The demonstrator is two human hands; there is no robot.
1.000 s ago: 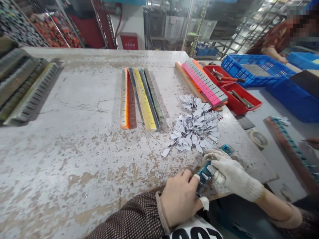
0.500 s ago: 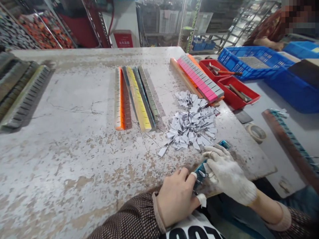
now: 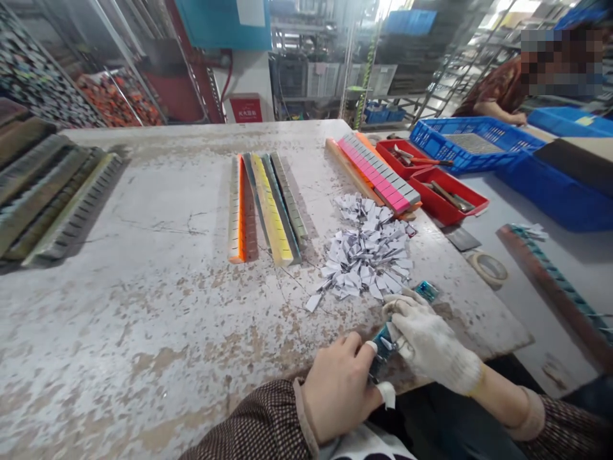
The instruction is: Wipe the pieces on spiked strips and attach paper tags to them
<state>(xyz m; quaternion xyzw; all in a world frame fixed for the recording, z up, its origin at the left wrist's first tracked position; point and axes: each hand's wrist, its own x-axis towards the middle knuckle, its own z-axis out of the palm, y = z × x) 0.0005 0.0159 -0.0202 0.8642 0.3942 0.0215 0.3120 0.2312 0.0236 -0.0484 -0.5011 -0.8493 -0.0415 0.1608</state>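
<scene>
Working the worktop [image 3: 143,306]: slotted bars [image 3: 62,198] far L; yellow bar [image 3: 274,214] approx. ctr; our bare L hand [image 3: 340,383]; white slips [image 3: 366,255] piled beyond; the blue strip [image 3: 380,337] near the edge, that hand clamped on it; our gloved R hand [image 3: 433,342] over it, exact grip hidden. Hold's much the same vs. a sec ago: prob. same step.

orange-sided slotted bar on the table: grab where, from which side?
Probably the near half of the orange-sided bar, pinched across its narrow width from above. It points away from the camera, its left flank is free, and the yellow-topped bar on its right slants away toward the near end, giving more room than at the far end.
</scene>
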